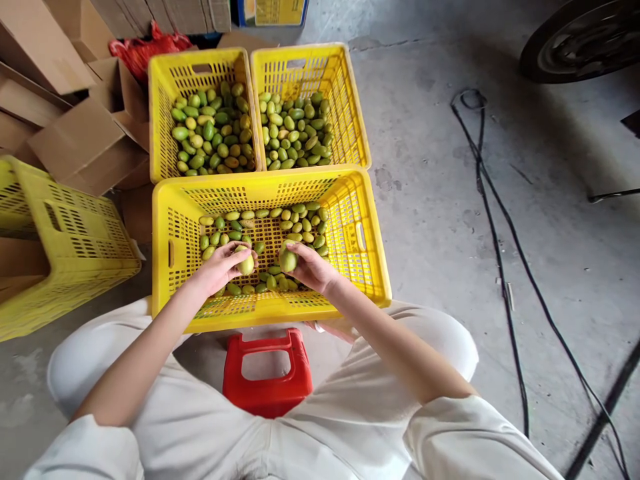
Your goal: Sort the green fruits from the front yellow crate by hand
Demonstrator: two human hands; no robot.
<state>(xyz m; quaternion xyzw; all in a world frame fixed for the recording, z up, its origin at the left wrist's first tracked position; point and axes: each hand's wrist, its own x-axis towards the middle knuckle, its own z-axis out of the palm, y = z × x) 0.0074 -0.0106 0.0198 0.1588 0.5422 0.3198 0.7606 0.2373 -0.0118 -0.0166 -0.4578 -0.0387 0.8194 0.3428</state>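
Above the near yellow crate, my left hand is closed around a pale green oval fruit. Facing it, my right hand grips another green fruit between thumb and fingers. A small gap separates the two fruits. On the crate's slatted floor, more green and yellowish fruits lie mostly along the back, the right corner and the front. My hands and forearms hide part of the crate floor. The exact kind of fruit is unclear; they look like small mangoes.
Two yellow crates, left and right, stand behind, holding many fruits. Another yellow crate and cardboard boxes are at left. A red stool sits between my legs. A black cable and a wheel are at right.
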